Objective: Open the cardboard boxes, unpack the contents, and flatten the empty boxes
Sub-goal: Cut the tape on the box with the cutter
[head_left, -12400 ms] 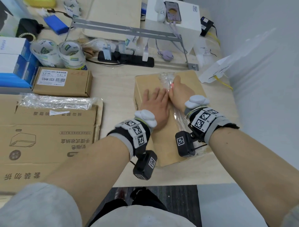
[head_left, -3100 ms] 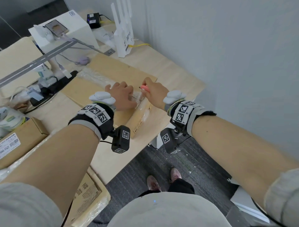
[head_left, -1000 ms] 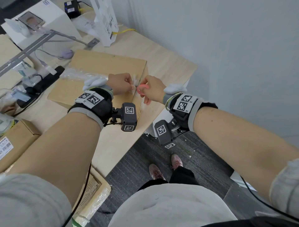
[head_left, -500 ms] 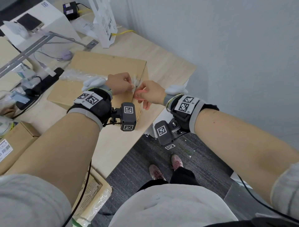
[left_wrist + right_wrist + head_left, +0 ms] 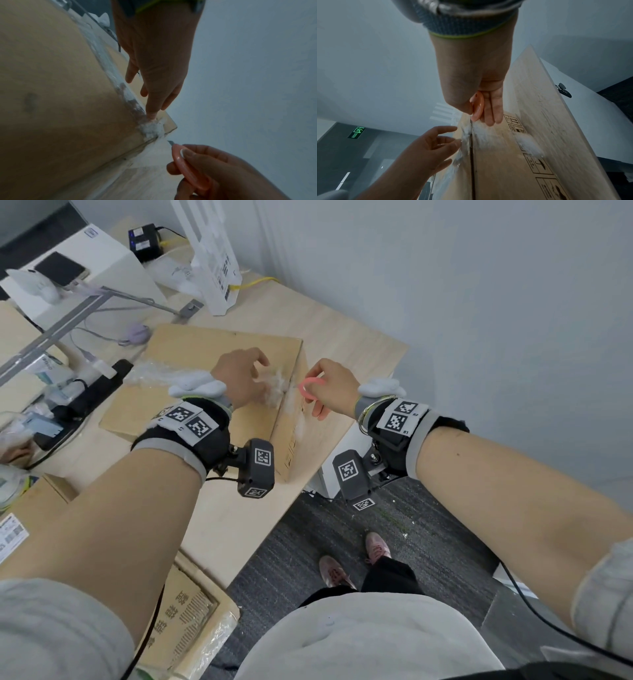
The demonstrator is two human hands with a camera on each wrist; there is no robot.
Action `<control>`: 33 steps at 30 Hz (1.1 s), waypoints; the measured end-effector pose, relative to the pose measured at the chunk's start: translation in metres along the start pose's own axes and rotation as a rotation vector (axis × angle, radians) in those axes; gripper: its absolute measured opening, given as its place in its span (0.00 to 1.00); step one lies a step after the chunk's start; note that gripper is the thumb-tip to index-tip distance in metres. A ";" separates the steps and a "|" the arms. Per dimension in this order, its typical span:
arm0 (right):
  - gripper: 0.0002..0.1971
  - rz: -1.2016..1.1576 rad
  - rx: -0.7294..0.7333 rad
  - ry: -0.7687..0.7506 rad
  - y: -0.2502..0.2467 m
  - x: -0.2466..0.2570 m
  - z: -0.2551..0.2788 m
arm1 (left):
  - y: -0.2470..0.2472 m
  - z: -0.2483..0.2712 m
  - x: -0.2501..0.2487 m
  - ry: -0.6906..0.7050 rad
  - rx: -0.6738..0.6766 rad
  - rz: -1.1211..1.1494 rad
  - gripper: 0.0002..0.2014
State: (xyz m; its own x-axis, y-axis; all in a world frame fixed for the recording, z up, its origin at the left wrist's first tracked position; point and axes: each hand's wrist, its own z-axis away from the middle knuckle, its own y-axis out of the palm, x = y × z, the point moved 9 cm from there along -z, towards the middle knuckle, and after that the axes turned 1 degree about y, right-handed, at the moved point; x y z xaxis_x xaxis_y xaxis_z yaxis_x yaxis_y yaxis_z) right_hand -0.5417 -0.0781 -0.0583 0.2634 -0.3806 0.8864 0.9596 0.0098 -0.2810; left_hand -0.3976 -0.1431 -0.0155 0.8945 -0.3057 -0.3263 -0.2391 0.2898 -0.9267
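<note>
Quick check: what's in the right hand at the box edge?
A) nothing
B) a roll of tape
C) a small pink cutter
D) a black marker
C: the right hand pinches a small pink cutter, blade tip just off the taped corner of the cardboard box.

Wall (image 5: 479,302) close R of box (image 5: 205,354)

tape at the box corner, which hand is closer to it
Left. The left hand has a fingertip on the tape at the top edge of the box. The right hand holds the pink cutter just off the corner, blade not touching.
</note>
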 end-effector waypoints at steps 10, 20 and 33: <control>0.05 -0.023 -0.044 -0.003 -0.002 -0.002 -0.009 | 0.024 -0.016 -0.026 0.174 0.325 -0.396 0.30; 0.04 -0.089 -0.028 0.034 0.001 -0.007 -0.018 | 0.041 -0.030 -0.038 0.232 0.393 -0.522 0.27; 0.04 -0.036 0.011 0.031 0.008 -0.004 -0.019 | 0.042 -0.029 -0.029 0.248 0.350 -0.536 0.29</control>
State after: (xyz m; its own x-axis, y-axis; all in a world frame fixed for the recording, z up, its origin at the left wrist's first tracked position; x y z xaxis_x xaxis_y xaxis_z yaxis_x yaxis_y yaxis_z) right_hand -0.5372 -0.0942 -0.0716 0.2260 -0.4092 0.8840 0.9694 0.0053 -0.2453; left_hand -0.4448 -0.1481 -0.0501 0.7321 -0.6754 0.0890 0.3860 0.3036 -0.8711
